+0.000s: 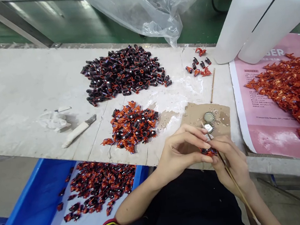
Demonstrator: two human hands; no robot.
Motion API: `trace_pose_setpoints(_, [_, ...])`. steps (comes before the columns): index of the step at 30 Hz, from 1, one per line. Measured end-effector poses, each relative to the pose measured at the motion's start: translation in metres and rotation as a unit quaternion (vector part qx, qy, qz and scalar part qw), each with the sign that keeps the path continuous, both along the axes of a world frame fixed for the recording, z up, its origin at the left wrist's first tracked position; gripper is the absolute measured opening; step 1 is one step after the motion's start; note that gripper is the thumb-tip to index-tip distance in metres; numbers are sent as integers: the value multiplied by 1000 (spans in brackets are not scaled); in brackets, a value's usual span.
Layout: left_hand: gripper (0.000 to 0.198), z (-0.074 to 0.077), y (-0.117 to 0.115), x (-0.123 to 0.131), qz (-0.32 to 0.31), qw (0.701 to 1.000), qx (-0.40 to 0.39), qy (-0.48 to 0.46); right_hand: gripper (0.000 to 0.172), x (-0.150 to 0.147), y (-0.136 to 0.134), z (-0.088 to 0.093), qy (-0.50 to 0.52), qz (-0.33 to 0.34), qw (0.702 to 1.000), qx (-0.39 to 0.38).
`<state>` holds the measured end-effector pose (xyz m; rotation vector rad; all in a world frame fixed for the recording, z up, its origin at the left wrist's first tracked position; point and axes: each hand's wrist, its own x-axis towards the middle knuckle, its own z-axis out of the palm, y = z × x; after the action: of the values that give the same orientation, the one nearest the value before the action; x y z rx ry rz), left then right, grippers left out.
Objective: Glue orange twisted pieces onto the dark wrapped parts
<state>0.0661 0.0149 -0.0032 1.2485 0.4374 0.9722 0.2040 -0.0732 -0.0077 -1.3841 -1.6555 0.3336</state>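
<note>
My left hand [182, 150] pinches a small dark and orange rolled piece [208, 151] at the table's front edge. My right hand [231, 161] touches the same piece and grips a thin wooden stick [236, 185] that runs back along my forearm. Both hands hover just in front of a brown cardboard scrap [193, 114] that carries two small metal caps [209, 117]. A small pile of orange and black pieces [132, 125] lies to the left of my hands. A larger dark pile [124, 74] lies farther back.
A blue bin [31, 211] below the table's edge holds more pieces. A pink sheet [263, 122] at the right carries a heap of orange pieces [292, 86]. Two white bottles [242, 17], a clear plastic bag [155, 8], a knife [78, 130] and a second stick [212, 85] are on the table.
</note>
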Motion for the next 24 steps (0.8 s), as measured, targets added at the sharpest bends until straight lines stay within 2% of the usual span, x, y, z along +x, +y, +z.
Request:
trace_pose_setpoints(6, [14, -1, -6, 2, -31, 997, -56, -49, 12, 2, 2, 0, -17, 2, 999, 45])
trace_pose_setpoints(12, [15, -3, -9, 5, -19, 997, -56, -47, 13, 0, 1, 2, -25, -21, 999, 44])
trace_pose_setpoints(19, [17, -4, -10, 6, -17, 1000, 3, -22, 13, 0, 1, 1, 2, -11, 999, 38])
trace_pose_setpoints(24, [15, 0, -14, 2, 33, 999, 38, 5, 12, 2, 0, 0, 12, 6, 1000, 17])
